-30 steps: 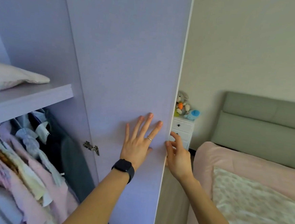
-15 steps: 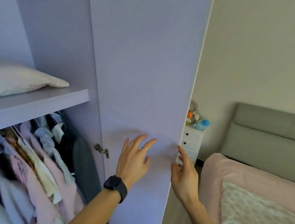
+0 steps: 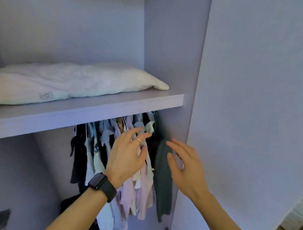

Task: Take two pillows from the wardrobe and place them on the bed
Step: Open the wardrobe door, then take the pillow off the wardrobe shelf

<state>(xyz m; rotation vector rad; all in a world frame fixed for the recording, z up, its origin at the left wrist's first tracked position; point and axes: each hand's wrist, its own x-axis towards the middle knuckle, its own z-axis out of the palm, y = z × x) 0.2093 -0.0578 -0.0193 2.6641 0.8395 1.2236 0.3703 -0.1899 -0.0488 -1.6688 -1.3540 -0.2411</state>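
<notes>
A white, slightly crumpled pillow [image 3: 73, 83] lies flat on the lilac wardrobe shelf [image 3: 96, 108], its right corner near the shelf's right end. Below the shelf, my left hand [image 3: 127, 153], with a ring and a black watch on the wrist, hovers with fingers apart in front of the hanging clothes. My right hand [image 3: 186, 168] is beside it, fingers spread, holding nothing. Both hands are below the pillow and apart from it. The bed is out of view.
Several garments [image 3: 121, 167] hang under the shelf, a dark green one [image 3: 163, 184] at the right. The open wardrobe door [image 3: 256, 105] fills the right side. A white drawer unit [image 3: 300, 213] shows at the lower right edge.
My view has swung left from the door and bed into the wardrobe. Both hands have left the door and now hover in front of the hanging clothes.
</notes>
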